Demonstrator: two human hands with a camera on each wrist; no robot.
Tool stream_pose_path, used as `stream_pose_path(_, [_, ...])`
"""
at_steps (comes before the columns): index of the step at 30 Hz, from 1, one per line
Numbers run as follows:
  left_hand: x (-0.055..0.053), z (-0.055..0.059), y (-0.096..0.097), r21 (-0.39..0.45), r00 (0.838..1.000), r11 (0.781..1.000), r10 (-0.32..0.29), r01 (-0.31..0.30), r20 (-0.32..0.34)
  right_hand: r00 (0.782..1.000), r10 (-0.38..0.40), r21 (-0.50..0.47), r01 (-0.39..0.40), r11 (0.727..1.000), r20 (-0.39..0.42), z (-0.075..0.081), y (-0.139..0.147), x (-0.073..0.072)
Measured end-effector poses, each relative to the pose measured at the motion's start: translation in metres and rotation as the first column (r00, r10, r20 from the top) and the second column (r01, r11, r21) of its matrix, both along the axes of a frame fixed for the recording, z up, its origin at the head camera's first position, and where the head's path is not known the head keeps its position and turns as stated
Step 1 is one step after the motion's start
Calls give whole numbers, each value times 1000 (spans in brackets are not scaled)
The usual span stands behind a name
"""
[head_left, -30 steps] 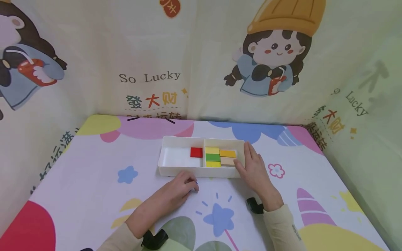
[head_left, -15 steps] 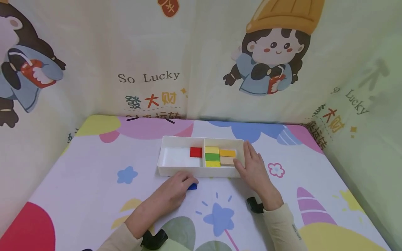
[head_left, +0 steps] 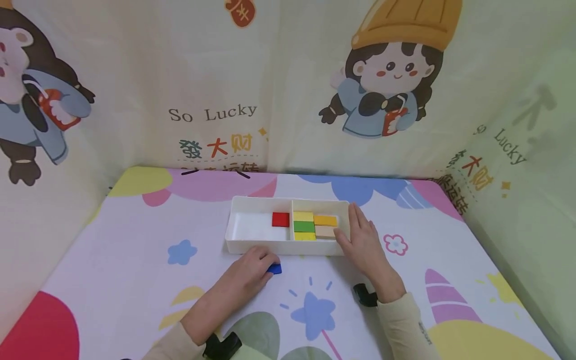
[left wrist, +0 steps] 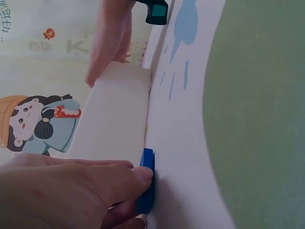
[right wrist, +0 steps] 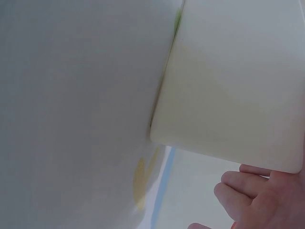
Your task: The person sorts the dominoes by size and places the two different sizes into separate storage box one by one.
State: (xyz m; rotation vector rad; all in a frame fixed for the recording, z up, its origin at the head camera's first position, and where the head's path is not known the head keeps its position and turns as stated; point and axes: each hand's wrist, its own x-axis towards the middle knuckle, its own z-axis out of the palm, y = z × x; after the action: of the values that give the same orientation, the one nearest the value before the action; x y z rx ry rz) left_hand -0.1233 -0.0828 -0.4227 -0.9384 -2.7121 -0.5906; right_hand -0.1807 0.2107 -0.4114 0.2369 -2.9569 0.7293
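Observation:
My left hand (head_left: 246, 272) rests in front of the white divided box (head_left: 258, 247). Between its thumb and fingers it pinches a small blue block (head_left: 275, 269), which stands on edge by the box's front wall in the left wrist view. My right hand (head_left: 363, 247) lies at the box's right end, fingers straight along the outer wall, thumb over the front corner. A red block (head_left: 281, 219) lies in the left compartment, against the divider. Yellow blocks, a green block (head_left: 304, 226), an orange block (head_left: 325, 220) and a tan block (head_left: 325, 231) lie in the right compartment.
The box stands on a table (head_left: 324, 285) with a printed cartoon cover. A patterned cloth (head_left: 297, 100) hangs behind and at both sides. Black wrist-camera mounts (head_left: 365, 295) sit at both wrists.
The left fingers shift slightly, and more of the blue block shows beside them than a second ago. My right hand, the box and the blocks inside keep their places.

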Motion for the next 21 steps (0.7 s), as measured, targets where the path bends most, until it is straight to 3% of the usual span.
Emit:
stream_pose_path(13, [1,11,-4,12,986,1000,2,-5,165,1000,4,-4,-4,1000,0,-2,-2,1])
stream_pose_path(21, [0,21,-6,44,990,999,-1,-5,138,1000,8,-2,-8,1000,-8,0,-2,1])
